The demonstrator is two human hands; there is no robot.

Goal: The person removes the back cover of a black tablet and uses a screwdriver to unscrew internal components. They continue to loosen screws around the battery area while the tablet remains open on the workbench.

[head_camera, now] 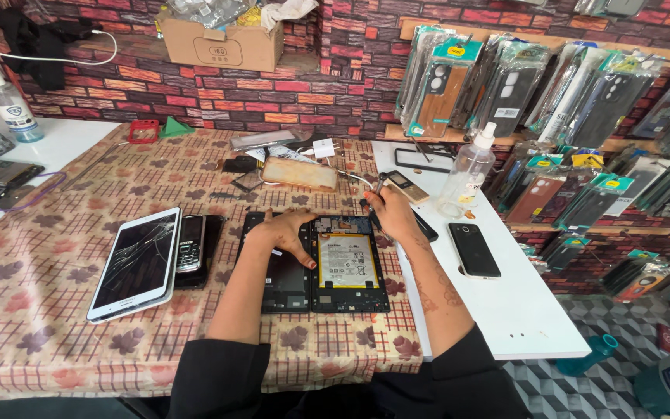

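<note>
An opened tablet lies back-up on the patterned tablecloth, its battery and circuit board exposed. A black back cover lies just left of it. My left hand rests flat across the cover and the tablet's left edge. My right hand is at the tablet's top right corner, fingers closed on a slim metal tool that points up and away.
A white tablet with a cracked screen and a small keypad phone lie at left. A black phone and a clear spray bottle stand on the white counter at right. Racks of phone cases hang behind.
</note>
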